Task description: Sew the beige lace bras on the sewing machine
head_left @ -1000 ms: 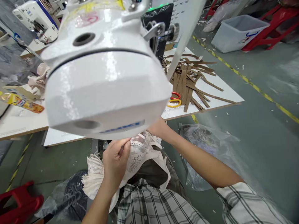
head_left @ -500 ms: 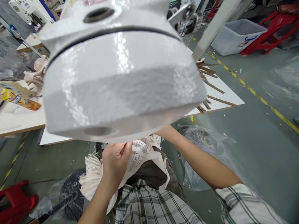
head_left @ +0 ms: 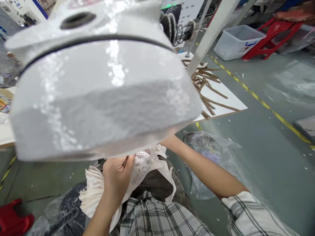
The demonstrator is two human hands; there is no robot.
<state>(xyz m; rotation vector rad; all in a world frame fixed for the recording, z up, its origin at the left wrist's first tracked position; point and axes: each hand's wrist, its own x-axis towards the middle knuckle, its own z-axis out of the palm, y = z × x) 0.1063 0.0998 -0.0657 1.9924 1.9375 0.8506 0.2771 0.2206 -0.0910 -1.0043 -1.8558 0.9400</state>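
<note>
A sewing machine head (head_left: 105,98), white and glossy, fills the upper middle and hides what lies under it. Below its lower edge my left hand (head_left: 118,173) is closed, thumb against the fingers, on the edge of a white lace garment (head_left: 141,168). The lace hangs over my lap, with a gathered, pleated bunch of it left of my wrist. My right hand (head_left: 169,141) reaches in from the right beneath the machine; only the wrist end shows, and its fingers are hidden behind the machine head.
Brown strips (head_left: 209,85) lie on the white tabletop (head_left: 232,101) beside a pale metal post (head_left: 211,36). Clear plastic bags (head_left: 209,154) rest on the floor. A translucent bin (head_left: 236,44) stands by a red stool (head_left: 278,34); another red stool (head_left: 14,218) is lower left.
My view has shifted, so the machine looks larger and farther left, and more brown strips show. Both hands keep nearly the same pose; the left still grips the lace.
</note>
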